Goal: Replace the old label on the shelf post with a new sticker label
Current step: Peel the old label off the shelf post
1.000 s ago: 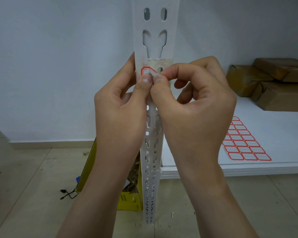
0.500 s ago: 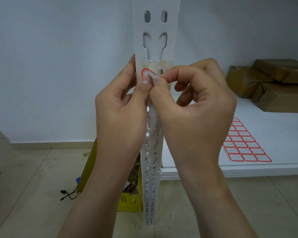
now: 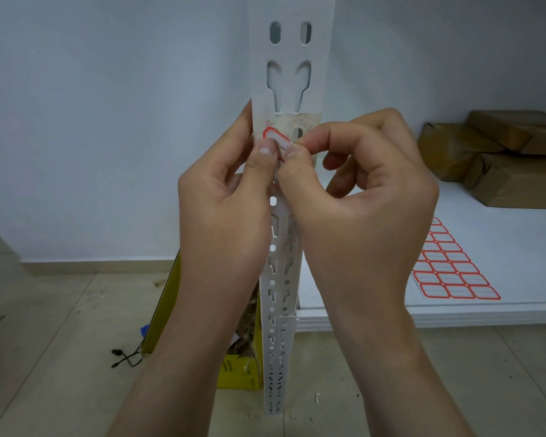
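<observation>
Currently, you are holding both hands up against the white perforated shelf post (image 3: pixel 285 74), which is standing upright in the middle of the scene. Your left hand (image 3: pixel 224 212) is wrapping its fingers behind the left edge of the post while its thumb is pressing on the red-bordered sticker label (image 3: pixel 273 137). Your right hand (image 3: pixel 360 197) is pinching the right part of that same label between thumb and forefinger, with the remaining fingers curled inward. The label is sitting tilted over a yellowed patch of old label residue (image 3: pixel 293 121), just below the large keyhole slots; whether it is fully stuck down cannot be told. To the right, a sheet of unused red-bordered stickers (image 3: pixel 451 269) is lying flat on the white shelf board (image 3: pixel 501 234), and brown wrapped parcels (image 3: pixel 505 152) are resting at its far end. A yellow box (image 3: pixel 240 370) is standing on the tiled floor (image 3: pixel 60 326), behind the post's foot.
</observation>
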{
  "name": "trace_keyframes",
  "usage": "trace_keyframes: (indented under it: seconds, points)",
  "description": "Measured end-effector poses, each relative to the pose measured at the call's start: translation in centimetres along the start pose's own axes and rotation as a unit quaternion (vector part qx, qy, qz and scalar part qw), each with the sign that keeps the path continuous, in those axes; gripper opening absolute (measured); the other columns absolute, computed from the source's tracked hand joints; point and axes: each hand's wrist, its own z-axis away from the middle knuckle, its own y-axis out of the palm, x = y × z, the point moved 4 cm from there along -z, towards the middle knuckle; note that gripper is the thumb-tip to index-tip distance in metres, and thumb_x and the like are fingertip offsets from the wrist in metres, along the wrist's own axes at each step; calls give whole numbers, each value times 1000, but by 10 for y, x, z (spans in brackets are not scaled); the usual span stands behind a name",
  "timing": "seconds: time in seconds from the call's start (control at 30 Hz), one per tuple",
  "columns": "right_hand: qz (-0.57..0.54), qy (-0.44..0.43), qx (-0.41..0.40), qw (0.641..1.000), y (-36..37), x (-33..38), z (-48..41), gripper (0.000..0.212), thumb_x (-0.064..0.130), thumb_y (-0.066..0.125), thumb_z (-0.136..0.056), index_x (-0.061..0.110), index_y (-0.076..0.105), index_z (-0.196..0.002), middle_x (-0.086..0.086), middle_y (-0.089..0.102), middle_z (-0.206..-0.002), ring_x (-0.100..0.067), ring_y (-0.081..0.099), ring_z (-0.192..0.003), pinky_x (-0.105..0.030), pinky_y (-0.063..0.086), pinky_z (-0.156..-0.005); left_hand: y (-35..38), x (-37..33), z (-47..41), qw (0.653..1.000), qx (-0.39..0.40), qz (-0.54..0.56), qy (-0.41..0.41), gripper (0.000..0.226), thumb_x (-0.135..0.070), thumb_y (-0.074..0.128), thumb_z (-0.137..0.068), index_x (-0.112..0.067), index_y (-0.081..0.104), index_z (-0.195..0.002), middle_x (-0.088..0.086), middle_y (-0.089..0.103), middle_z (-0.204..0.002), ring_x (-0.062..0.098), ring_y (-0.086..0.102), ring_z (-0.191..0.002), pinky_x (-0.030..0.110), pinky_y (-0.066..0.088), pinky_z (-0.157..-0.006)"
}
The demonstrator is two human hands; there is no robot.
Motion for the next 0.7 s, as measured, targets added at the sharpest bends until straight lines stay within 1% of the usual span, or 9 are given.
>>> trace_keyframes:
  seconds: [0.13, 0.27, 0.43, 0.53, 0.7]
  points:
    - [2, -3, -1, 1000, 0, 1, 0, 7, 17, 79, -83, 14, 73, -79, -1, 58, -82, -11, 52, -63, -8, 39, -54, 0, 0, 0, 1000, 4, -4, 3, 37, -12, 52, -109, -14, 62, -145, -4, 80, -119, 6, 76, -109, 36, 61, -99]
    - [2, -4, -1, 1000, 0, 0, 0, 8, 14, 81, -83, 14, 74, -79, -3, 59, -81, -15, 53, -64, -10, 39, -52, 0, 0, 1, 1000, 5, -5, 6, 37, -13, 51, -109, -13, 62, -144, -2, 80, -119, 7, 75, -110, 35, 61, -100]
    - [-1, 0, 0, 1000, 1, 0, 1, 8, 13, 81, -82, 14, 74, -79, -2, 58, -81, -12, 51, -62, -7, 38, -55, -1, 0, 0, 1000, 0, -4, 6, 37, -12, 51, -109, -14, 62, -145, -3, 80, -119, 6, 75, -109, 34, 61, -99]
    - [-3, 0, 1, 1000, 1, 0, 1, 7, 13, 81, -82, 13, 74, -79, -4, 59, -81, -11, 51, -63, -8, 39, -54, -1, 0, 0, 1000, 0, -2, 4, 37, -12, 51, -109, -14, 62, -144, -2, 79, -121, 7, 75, -111, 35, 60, -101]
    - [-7, 4, 3, 1000, 1, 0, 2, 8, 11, 81, -80, 12, 74, -78, -5, 60, -81, -4, 50, -65, -5, 37, -56, -1, -1, 0, 1000, -5, -1, 3, 38, -9, 50, -109, -13, 63, -144, -3, 79, -122, 3, 74, -111, 27, 59, -101]
